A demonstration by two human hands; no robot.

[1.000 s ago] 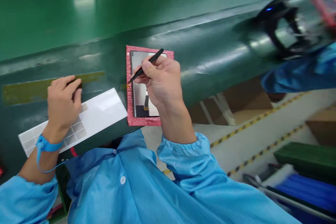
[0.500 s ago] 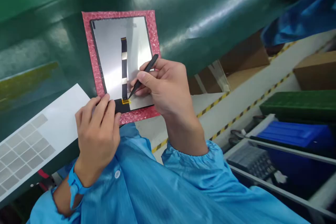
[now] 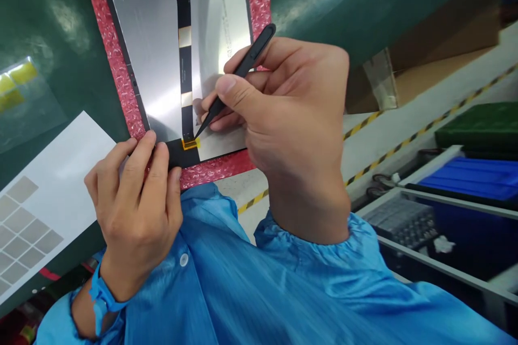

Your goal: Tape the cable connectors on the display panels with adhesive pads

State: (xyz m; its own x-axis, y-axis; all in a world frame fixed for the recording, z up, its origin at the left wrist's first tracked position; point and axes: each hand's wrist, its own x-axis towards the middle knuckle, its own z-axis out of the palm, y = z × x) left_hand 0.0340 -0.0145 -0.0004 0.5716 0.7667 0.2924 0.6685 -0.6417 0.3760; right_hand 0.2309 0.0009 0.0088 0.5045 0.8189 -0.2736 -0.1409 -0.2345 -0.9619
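A display panel (image 3: 159, 59) lies silver back up on a pink bubble-wrap sheet (image 3: 107, 43). Along its back runs a black flex cable (image 3: 185, 64), whose lower end meets a yellow-edged connector (image 3: 190, 144) beside a black strip (image 3: 182, 156). My right hand (image 3: 291, 102) is closed round black tweezers (image 3: 246, 64), their tip touching or just above the connector. My left hand (image 3: 135, 199) rests with fingers stretched out over the panel's lower left corner and the pink wrap. A blue wrist strap (image 3: 103, 294) circles my left wrist.
A white sheet with grey squares (image 3: 60, 172) lies left on the green table mat (image 3: 52, 64), below a clear bag with yellow pieces (image 3: 20, 81). Cardboard boxes (image 3: 445, 43), a striped floor line (image 3: 404, 145) and a rack with a blue bin (image 3: 469, 178) are at right.
The view has moved closer, so the panel and hands look larger. The tweezers' tip remains by the connector; my left hand stays at the corner.
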